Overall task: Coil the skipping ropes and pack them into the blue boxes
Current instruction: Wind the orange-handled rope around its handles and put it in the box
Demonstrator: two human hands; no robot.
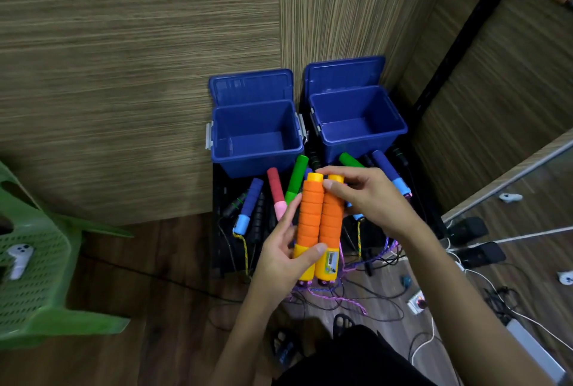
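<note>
Wood-grain wall panels behind, wood floor (161,261) below. Green plastic chair (34,261) at far left, a white controller (19,257) lying on its seat. Two open blue boxes side by side against the wall, left blue box (257,137) and right blue box (356,122), lids tipped back, nothing visible inside either. Black crate (223,199) under and in front of the boxes, strewn with loose skipping-rope handles: blue handle (249,204), red-and-pink handle (276,192), green handle (296,178), more partly hidden behind the hands. Held over the crate, just in front of the boxes: two orange handles (319,224) pressed side by side, upright, purple rope (335,300) trailing from their lower ends to the floor. Left hand (285,252) gripping the yellow lower ends, thumb across the front, fingers curled behind. Right hand (369,196) pinching the tops, fingers wrapped over the caps. Cables and a power strip (417,300) on the floor at right.
</note>
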